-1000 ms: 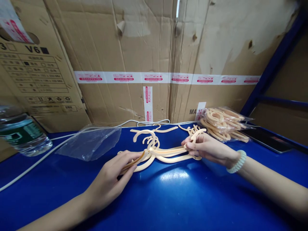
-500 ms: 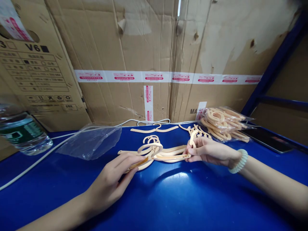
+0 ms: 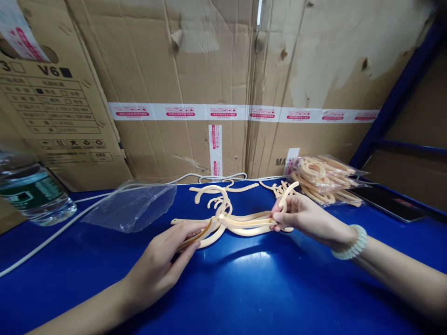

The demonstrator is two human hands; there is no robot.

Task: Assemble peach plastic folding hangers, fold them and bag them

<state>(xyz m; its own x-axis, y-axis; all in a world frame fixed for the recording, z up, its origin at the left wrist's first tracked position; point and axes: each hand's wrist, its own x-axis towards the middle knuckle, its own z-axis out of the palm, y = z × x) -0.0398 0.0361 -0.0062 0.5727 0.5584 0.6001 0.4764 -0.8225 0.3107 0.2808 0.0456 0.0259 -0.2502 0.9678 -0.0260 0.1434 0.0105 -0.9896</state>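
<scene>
A cream plastic clothes hanger [image 3: 247, 222] is held up between my two hands. Its left arm is pinched between the thumb and fingers of my left hand [image 3: 167, 253]. The thumb and fingers of my right hand [image 3: 302, 217] close on the far end of its right arm. Also at my right fingers, a curved cream piece [image 3: 289, 191] sticks up; whether it belongs to the same hanger I cannot tell. The hanger's hook rises above the joint and curls left. Behind and below it, several similar hangers [image 3: 251, 231] lie overlapped on the blue table [image 3: 244, 298].
At the back lies a spread hanger [image 3: 244, 188]. Bagged hangers [image 3: 323, 179] are stacked at right beside a dark phone [image 3: 391, 203]. To the left are a clear plastic bag [image 3: 131, 207], a water bottle [image 3: 35, 193] and a white cable [image 3: 42, 249]. Cardboard boxes [image 3: 181, 144] wall the back.
The held hanger has turned, so its hook now stands higher and curls left. The curved piece at my right hand leans further right. My left hand has hardly moved.
</scene>
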